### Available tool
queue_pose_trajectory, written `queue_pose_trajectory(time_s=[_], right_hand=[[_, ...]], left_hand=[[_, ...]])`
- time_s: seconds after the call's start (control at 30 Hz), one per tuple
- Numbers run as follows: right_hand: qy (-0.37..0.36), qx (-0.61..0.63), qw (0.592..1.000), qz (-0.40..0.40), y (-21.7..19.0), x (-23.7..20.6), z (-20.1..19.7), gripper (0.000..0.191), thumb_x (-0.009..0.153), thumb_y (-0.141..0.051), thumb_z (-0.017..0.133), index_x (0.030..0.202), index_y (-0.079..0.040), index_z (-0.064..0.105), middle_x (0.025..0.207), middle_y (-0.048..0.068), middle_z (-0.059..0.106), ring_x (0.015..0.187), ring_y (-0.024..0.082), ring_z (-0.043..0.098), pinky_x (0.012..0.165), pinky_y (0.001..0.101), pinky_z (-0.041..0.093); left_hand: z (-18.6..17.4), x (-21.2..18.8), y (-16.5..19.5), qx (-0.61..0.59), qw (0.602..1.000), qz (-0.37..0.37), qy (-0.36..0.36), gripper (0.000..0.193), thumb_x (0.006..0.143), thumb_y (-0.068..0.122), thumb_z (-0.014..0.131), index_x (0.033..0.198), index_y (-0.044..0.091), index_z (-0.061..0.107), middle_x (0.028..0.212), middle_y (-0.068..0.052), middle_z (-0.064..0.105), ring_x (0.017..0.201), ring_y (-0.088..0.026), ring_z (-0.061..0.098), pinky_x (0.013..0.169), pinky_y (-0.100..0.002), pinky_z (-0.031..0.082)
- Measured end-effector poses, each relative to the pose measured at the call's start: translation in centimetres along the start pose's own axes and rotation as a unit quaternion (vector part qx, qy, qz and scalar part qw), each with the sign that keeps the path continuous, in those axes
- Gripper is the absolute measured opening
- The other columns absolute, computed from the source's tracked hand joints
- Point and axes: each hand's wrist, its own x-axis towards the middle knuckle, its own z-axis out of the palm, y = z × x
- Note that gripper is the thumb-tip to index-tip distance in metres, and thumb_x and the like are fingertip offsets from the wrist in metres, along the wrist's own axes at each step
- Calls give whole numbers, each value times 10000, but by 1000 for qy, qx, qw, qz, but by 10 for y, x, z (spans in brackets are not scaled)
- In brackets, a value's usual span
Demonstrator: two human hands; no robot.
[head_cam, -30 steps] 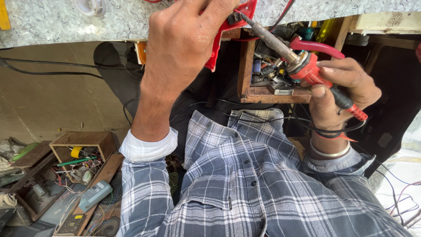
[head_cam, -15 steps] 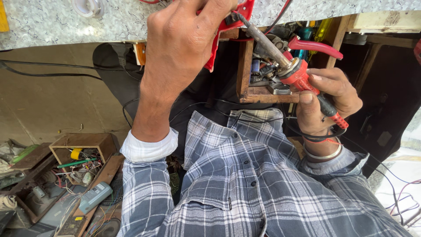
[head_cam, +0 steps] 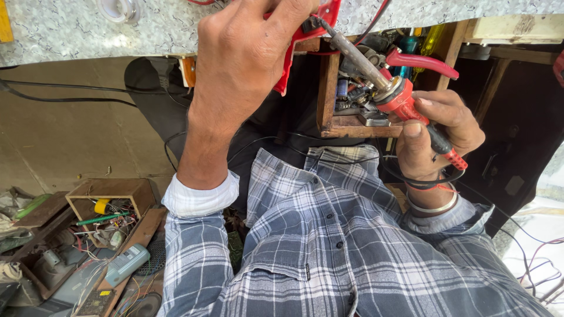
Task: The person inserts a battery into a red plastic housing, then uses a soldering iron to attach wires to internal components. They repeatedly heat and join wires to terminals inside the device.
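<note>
The right hand [head_cam: 437,138] is closed around a red soldering iron [head_cam: 393,88]. The left hand [head_cam: 247,64] is curled, pinching a red part [head_cam: 299,38] at the far table edge.

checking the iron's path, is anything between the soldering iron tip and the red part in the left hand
Nothing visible does: the soldering iron in the right hand has its tip right at the red part pinched by the left hand.

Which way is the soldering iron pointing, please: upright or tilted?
Tilted: the soldering iron, held by the right hand, slants up-left toward the red part under the left hand.
</note>
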Motion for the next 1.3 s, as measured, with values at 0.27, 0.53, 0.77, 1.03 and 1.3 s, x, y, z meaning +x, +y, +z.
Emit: queue_pose_trajectory(time_s=[0.27, 0.53, 0.77, 1.03, 1.3], right_hand=[[16, 39, 999, -7, 7, -2, 0, 412, 998, -372, 820, 1139, -13, 677, 1050, 174, 706, 857, 170, 709, 763, 285, 593], [69, 79, 993, -49, 17, 7, -1, 387, 983, -311, 809, 1142, -5, 635, 1016, 176, 679, 724, 217, 687, 647, 308, 578], [70, 92, 993, -38, 18, 9, -8, 393, 1009, -305, 791, 1195, -12, 607, 1004, 180, 660, 721, 244, 692, 649, 320, 579], [74, 82, 993, -34, 21, 11, -14, 375, 1029, -283, 787, 1184, 2, 598, 1019, 190, 669, 759, 241, 699, 675, 318, 589], [80, 79, 993, -38, 21, 12, -13, 378, 1029, -283, 787, 1177, 3, 589, 1026, 193, 676, 758, 239, 701, 673, 313, 584]], left_hand=[[-3, 3, 2, -25, 1000, -10, 1, 367, 1056, 52, 707, 1368, 178, 563, 1109, -45, 647, 933, -237, 707, 757, -366, 580], [-6, 6, 2, -12, 1000, -14, -5, 410, 1030, 25, 705, 1389, 191, 595, 1135, -46, 648, 940, -249, 707, 758, -381, 578], [-7, 8, 5, -26, 999, -17, -9, 352, 1028, 18, 700, 1331, 164, 597, 1152, -50, 639, 955, -254, 709, 763, -383, 576], [-6, 7, 5, -35, 999, -20, -11, 283, 1043, 30, 698, 1277, 153, 595, 1180, -40, 640, 964, -273, 708, 777, -395, 579], [-2, 1, 1, -29, 999, -28, -32, 277, 1080, 26, 674, 1312, 161, 605, 1181, -42, 645, 947, -258, 715, 761, -379, 573]])
